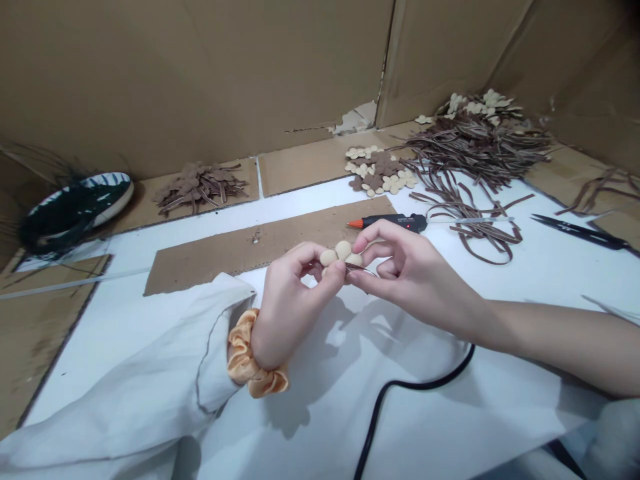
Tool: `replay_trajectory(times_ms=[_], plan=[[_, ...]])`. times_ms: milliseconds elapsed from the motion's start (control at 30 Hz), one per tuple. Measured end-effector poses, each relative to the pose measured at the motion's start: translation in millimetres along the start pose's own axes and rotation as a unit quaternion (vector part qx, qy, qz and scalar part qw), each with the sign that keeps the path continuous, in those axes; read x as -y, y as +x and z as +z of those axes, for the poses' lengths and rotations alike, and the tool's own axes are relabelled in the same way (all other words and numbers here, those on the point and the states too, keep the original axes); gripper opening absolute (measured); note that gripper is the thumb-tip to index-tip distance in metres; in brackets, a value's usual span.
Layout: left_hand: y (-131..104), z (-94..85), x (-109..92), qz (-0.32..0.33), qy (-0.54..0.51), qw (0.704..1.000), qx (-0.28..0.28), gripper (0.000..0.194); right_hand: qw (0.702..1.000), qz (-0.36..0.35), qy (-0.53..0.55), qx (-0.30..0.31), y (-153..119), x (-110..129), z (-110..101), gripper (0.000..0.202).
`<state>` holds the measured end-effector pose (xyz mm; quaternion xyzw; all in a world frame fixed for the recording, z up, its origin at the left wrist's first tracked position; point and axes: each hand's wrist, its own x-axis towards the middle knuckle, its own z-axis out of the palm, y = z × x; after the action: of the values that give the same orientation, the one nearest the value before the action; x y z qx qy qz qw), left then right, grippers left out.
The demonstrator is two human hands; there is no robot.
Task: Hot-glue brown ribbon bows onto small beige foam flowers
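Observation:
Both hands meet over the white table, holding a small cream flower (343,251) between them. My left hand (295,293) pinches its left and lower side, with the thumb on the front. My right hand (405,270) grips the right side of the flower with thumb and fingers, and thin dark brown strands (361,269) show by that thumb. Just behind the hands, a black glue gun (395,222) with an orange tip lies partly on a cardboard strip (215,250).
Behind are brown flowers (193,183), cream and brown flowers (383,170) and a big heap of brown strips (480,143). At left stands a bowl of dark strands (113,197). Black scissors (580,230) lie right; a black cable (380,400) curves in front.

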<state>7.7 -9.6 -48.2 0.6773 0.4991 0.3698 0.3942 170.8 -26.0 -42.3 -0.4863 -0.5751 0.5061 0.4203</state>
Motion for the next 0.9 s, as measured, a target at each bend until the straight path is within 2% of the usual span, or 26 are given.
replay_trajectory(times_ms=[200,467,900], plan=[[-1.3,0.6,1.0,0.012,0.013,1.0,-0.013,0.017,0.998,0.041,0.044,0.007,0.0,0.5,2.3,0.03],[-1.3,1.5,0.4,0.005,-0.056,0.998,0.021,0.017,0.991,0.106,0.081,0.004,6.2,7.5,0.3,0.02],[1.0,1.6,4.6,-0.013,-0.054,0.998,0.018,0.017,0.993,0.096,0.062,0.014,6.0,6.2,-0.6,0.017]])
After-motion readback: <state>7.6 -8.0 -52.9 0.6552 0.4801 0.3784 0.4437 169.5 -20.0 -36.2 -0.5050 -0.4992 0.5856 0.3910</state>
